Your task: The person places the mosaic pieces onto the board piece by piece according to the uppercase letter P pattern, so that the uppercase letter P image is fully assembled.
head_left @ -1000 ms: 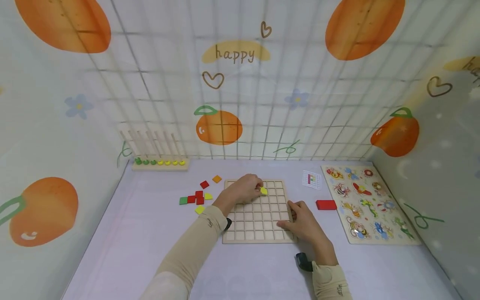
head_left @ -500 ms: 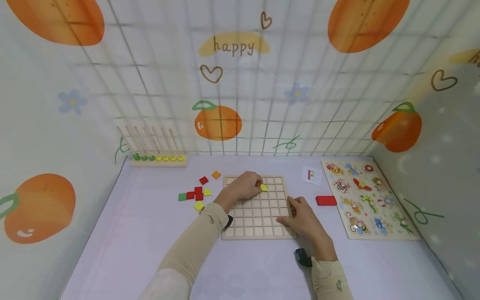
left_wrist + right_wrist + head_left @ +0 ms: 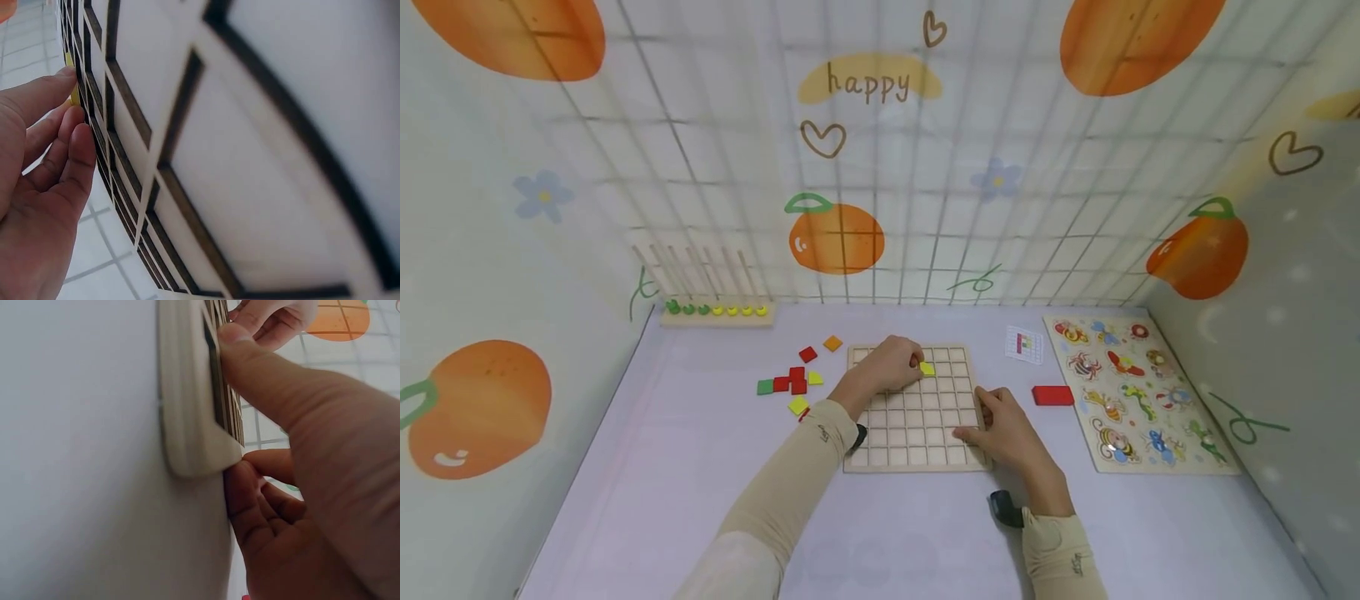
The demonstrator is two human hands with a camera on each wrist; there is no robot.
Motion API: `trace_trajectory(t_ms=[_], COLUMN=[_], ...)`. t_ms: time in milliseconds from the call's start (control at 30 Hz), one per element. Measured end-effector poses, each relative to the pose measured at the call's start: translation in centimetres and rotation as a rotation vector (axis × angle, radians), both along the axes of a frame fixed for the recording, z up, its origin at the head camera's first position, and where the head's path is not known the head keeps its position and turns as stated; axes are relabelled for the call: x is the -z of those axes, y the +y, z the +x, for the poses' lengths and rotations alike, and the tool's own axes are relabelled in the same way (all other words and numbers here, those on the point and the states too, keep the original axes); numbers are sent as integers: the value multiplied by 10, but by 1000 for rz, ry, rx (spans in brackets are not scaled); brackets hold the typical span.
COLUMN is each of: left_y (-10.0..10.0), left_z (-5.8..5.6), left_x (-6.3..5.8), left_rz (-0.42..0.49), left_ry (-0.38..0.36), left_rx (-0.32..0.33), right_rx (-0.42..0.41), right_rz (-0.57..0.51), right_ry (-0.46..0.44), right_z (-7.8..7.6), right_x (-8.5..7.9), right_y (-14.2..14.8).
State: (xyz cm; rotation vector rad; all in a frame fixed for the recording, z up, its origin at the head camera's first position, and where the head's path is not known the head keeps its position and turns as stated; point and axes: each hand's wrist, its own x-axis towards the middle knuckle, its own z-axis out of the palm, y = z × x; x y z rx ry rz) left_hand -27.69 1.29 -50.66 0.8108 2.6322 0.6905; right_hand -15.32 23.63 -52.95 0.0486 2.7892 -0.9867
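A pale wooden grid board with square cells lies flat mid-table. My left hand reaches over its far half and pinches a small yellow square tile at one of the cells. In the left wrist view, thumb and fingers meet around the yellow tile's edge, close against the grid. My right hand holds the board's right side, its thumb on top and its curled fingers along the outer edge. The right wrist view shows the thumb over the frame and the other fingers near the corner.
Left of the board lie several loose red, yellow, green and orange tiles, including a green one. A bead rack stands at the back left. On the right are a pattern card, a red block and an insect puzzle board.
The yellow tile has gone from tilted to lying flatter at the cell, still between my left fingers. My right hand has stayed on the board's edge. The head view has tilted slightly.
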Motion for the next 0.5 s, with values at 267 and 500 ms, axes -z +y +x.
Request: trace_trajectory(t_ms=[267,500], left_y=[2,2], left_z=[0,3], left_x=[-3,-2], left_rz=[-21,-8], left_ry=[2,-4], left_rx=[-12,-22], right_rx=[3,-1], right_rz=[-8,-13], right_ry=[-2,0], right_z=[-2,1], right_x=[0,1], right_y=[1,1])
